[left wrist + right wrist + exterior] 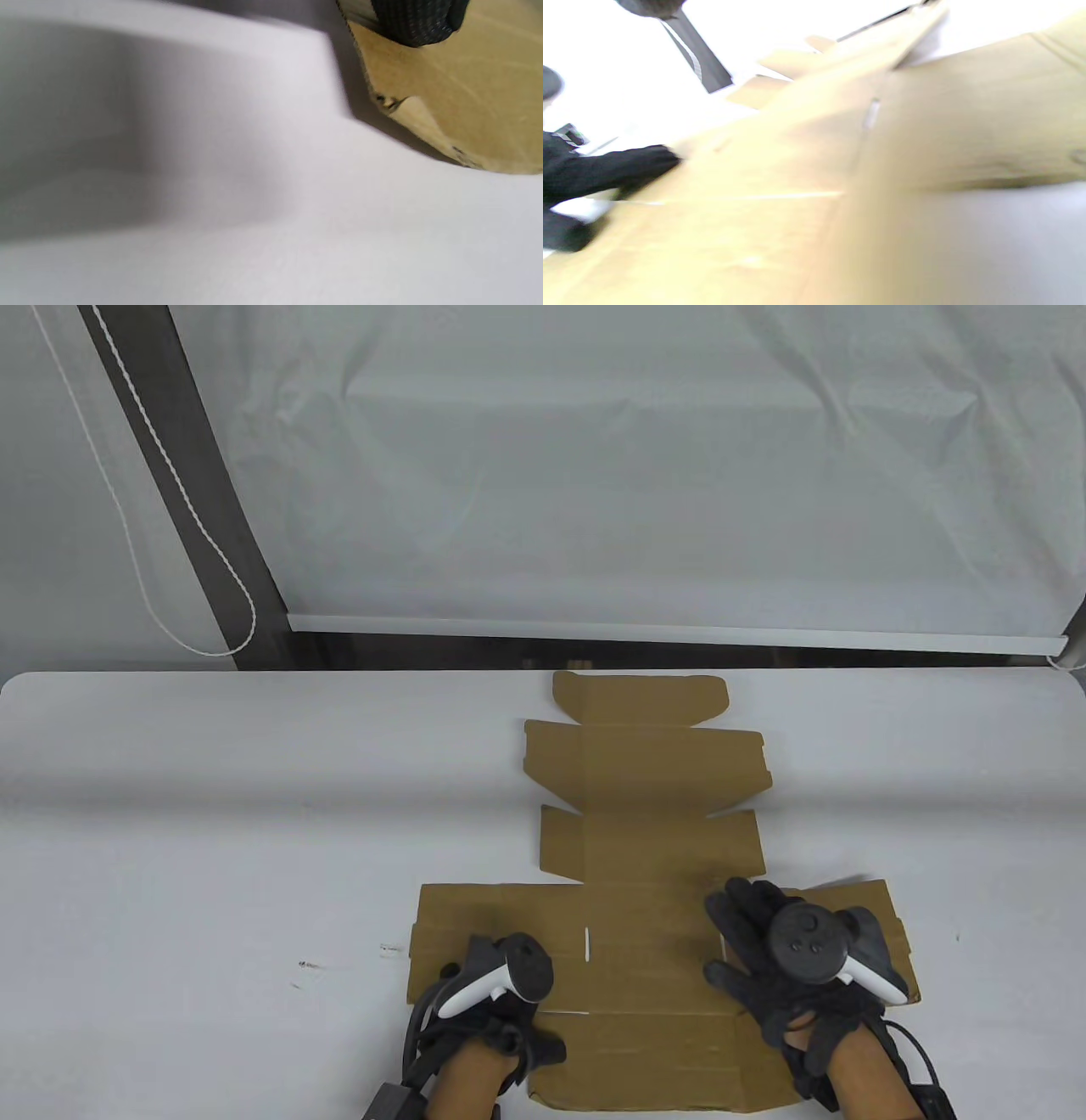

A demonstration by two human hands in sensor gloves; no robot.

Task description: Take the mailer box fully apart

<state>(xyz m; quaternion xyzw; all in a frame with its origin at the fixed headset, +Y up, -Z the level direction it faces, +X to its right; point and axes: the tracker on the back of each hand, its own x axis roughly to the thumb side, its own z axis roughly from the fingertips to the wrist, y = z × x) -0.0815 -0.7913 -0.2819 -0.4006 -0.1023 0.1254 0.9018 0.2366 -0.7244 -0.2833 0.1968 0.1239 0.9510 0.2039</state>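
Observation:
The brown mailer box [649, 831] lies unfolded and flat on the white table [212, 814], its panels running from the far edge to the near edge. My left hand [492, 976] rests on its near left wing panel; the fingers are hidden under the tracker. My right hand [789, 950] lies with fingers spread, palm down, on the near right wing panel. In the left wrist view one gloved fingertip [418, 21] touches the cardboard [466, 97] near its corner. In the blurred right wrist view the cardboard [840, 169] fills the frame and my left hand [606, 173] rests on it.
A dark window frame post [182, 475] with a white cord [153, 475] stands behind the table at the left. A white blind with a bottom rail [670, 632] hangs behind the far edge. Bare table lies left and right of the cardboard.

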